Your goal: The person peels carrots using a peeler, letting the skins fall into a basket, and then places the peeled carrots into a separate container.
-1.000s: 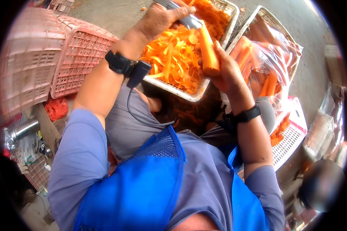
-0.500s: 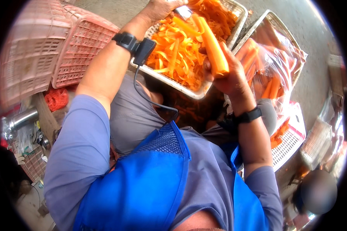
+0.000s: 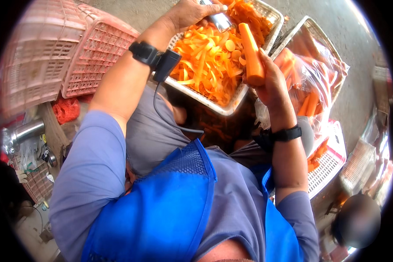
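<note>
My left hand (image 3: 188, 14) is closed around a silver metal peeler (image 3: 220, 20) above the far side of a white plastic basket (image 3: 205, 97). Orange carrot peelings (image 3: 205, 56) are heaped in that basket, with a few round cut slices on top. In my right hand (image 3: 273, 81) is a peeled carrot (image 3: 250, 54), gripped at its thick end, its narrow end pointing away from me. The peeler and the carrot are apart, with a small gap between them.
On the right, a second basket (image 3: 334, 46) holds carrots in a clear plastic bag (image 3: 323, 74). Below it stands a white crate (image 3: 325, 172) with carrot pieces. Pink crates (image 3: 101, 52) are stacked at the left, beside a red mesh bag (image 3: 66, 110). A cable runs from my left wrist.
The carrot has shifted right and turned more upright, away from the peeler. My left hand with the peeler has moved slightly right and nearer to me.
</note>
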A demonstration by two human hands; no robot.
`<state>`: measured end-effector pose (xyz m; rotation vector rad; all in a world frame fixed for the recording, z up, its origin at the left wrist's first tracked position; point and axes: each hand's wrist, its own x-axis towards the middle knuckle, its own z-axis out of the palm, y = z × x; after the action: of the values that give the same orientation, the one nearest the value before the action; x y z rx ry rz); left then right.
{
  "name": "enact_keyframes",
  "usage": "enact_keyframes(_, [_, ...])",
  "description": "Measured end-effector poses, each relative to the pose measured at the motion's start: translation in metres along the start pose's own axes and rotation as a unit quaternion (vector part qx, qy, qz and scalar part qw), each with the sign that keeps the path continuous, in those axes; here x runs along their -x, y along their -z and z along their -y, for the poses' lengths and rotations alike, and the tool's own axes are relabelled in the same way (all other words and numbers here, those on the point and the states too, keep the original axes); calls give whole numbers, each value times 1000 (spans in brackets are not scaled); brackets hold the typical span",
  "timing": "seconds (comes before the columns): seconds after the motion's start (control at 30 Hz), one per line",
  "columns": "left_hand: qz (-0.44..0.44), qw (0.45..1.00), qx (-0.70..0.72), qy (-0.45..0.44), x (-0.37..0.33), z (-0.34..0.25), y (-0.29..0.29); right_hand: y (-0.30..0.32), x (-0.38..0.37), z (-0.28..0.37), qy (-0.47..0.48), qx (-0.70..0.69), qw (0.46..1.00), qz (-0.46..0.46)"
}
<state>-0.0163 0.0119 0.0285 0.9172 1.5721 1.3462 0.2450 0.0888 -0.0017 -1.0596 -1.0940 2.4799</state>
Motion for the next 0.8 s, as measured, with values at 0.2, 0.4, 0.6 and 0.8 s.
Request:
enact_keyframes(0.2, [92,983,-155,-34,13,-1,2,2,-5,-5,-51,-58,994,80])
enact_keyframes(0.4, [234,954,-179,54,20,-10,-1,7,0,5,-117,-71,978,156])
enact_keyframes(0.6, [205,964,-130,105,31,8,14,14,-2,5,-87,-47,983,154])
enact_keyframes(0.8, [146,981,30,124,25,28,21,11,-8,17,29,-157,976,148])
